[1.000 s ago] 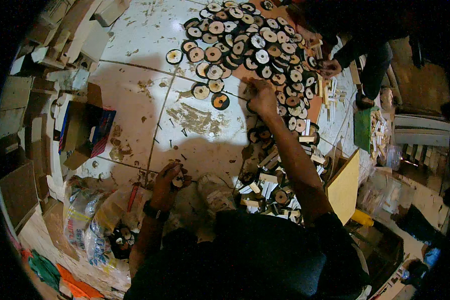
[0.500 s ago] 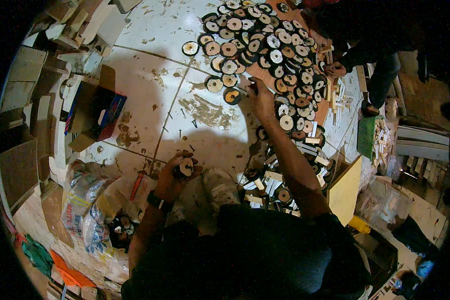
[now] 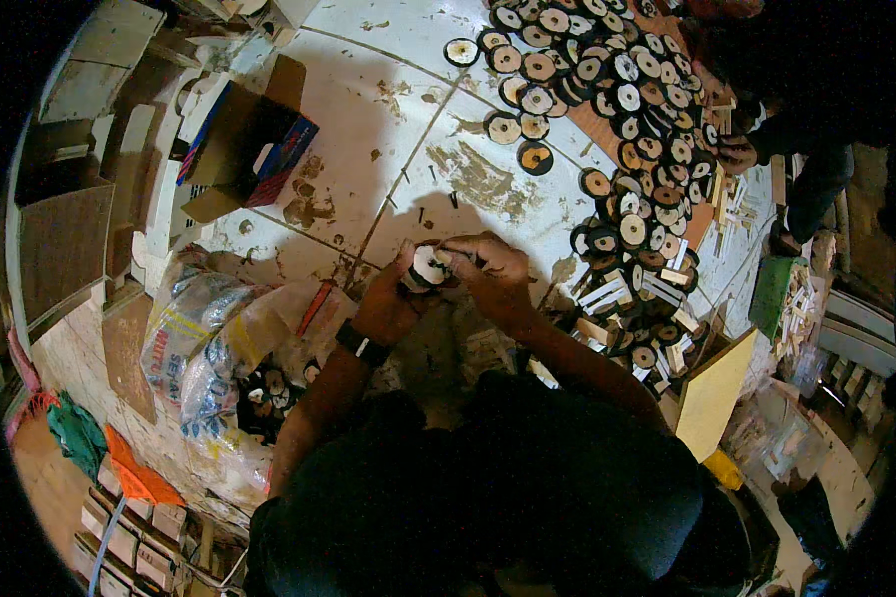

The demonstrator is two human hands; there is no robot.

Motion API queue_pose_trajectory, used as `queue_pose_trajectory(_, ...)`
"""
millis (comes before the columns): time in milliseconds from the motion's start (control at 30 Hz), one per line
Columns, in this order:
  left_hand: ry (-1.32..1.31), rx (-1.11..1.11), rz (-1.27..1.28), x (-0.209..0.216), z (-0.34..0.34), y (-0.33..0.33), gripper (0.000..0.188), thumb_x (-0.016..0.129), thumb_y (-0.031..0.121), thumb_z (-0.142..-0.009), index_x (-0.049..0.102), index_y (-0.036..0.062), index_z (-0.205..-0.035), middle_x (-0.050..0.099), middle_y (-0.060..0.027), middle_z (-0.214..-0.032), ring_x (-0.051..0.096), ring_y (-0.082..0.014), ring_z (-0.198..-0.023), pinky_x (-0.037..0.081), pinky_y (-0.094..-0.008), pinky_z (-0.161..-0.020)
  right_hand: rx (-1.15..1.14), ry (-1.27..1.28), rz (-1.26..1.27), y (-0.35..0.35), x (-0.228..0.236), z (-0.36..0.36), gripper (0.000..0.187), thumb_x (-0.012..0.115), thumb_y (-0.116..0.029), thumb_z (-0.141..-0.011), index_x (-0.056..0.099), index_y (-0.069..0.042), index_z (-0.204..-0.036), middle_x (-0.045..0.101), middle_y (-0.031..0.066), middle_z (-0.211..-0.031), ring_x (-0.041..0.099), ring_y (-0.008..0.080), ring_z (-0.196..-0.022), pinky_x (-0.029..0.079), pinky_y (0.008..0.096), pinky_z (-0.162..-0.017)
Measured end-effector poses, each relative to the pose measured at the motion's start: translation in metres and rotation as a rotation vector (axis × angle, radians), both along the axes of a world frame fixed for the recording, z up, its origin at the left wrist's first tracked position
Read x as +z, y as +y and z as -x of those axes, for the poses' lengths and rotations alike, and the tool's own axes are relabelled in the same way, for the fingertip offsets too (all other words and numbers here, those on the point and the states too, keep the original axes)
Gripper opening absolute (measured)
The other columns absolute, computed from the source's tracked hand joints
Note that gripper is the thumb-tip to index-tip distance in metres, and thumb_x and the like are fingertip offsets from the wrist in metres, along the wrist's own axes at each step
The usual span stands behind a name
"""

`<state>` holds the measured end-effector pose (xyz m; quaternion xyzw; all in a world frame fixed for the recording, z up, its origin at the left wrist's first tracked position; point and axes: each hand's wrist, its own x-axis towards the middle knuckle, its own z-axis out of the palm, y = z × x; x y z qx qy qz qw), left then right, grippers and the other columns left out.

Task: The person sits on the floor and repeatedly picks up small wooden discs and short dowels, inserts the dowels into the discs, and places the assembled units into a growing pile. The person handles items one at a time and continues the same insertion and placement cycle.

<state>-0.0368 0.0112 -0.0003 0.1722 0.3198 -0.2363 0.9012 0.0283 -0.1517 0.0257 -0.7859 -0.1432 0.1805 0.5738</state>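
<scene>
My left hand [image 3: 386, 297] is closed around a small wheel-like disc [image 3: 429, 265] with a pale wooden face and dark rim, held up in front of my lap. Bent over the same disc, my right hand [image 3: 490, 271] has its fingertips pinched together at the face; whatever sits between them is too small to make out. Just beyond my hands, several dark screws or nails [image 3: 454, 199] lie on the pale tiled floor [image 3: 368, 119]. Farther right spreads a big heap of similar black-rimmed discs [image 3: 632, 231], one lone disc [image 3: 535, 157] lying at its near left edge.
An open cardboard box [image 3: 294, 159] stands at the left, with a clear plastic sack [image 3: 184, 348] nearer me. Beside my right arm are wooden strips [image 3: 602, 294] and a yellow board [image 3: 717, 393]. A co-worker's hand [image 3: 737, 152] is beyond the heap, near a green crate [image 3: 770, 298].
My right hand has come back from the edge of the disc heap to the disc in my left hand. The whole view has shifted, so the floor things appear farther right.
</scene>
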Motion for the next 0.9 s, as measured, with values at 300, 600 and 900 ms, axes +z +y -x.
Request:
queue_pose_trajectory(300, -0.059, -0.044, -0.058, -0.013, 0.014, -0.005, 0.047, 0.041, 0.044, -0.100, 0.053, 0.0025, -0.120, 0.062, -0.0066, -0.108, 0.059, -0.0168, -0.097, 0.050, -0.0299, -0.084, 0.267, -0.299, 0.157, 0.000, -0.003, 0.003, 0.028, 0.066, -0.022, -0.086, 0.068, -0.005, -0.108, 0.065, 0.0147, -0.112, 0.061, 0.0311, -0.100, 0.047, 0.0413, -0.091)
queue_pose_trajectory(600, -0.191, -0.267, -0.432, -0.005, -0.015, -0.013, 0.038, 0.043, 0.033, -0.101, 0.051, 0.0022, -0.121, 0.060, -0.0112, -0.113, 0.062, -0.0196, -0.091, 0.050, -0.0279, -0.081, 0.276, 0.150, 0.234, -0.036, 0.009, -0.050, 0.027, 0.062, -0.018, -0.090, 0.062, -0.005, -0.113, 0.065, 0.0164, -0.109, 0.064, 0.0247, -0.097, 0.049, 0.0348, -0.082)
queue_pose_trajectory(900, -0.061, -0.277, -0.305, -0.001, -0.019, -0.007, 0.041, 0.047, 0.034, -0.099, 0.048, 0.0035, -0.127, 0.060, -0.0134, -0.117, 0.063, -0.0238, -0.101, 0.053, -0.0331, -0.079, 0.204, 0.151, 0.190, -0.043, -0.001, -0.036, 0.025, 0.065, -0.014, -0.083, 0.060, -0.004, -0.106, 0.068, 0.0132, -0.100, 0.065, 0.0210, -0.090, 0.051, 0.0340, -0.075)
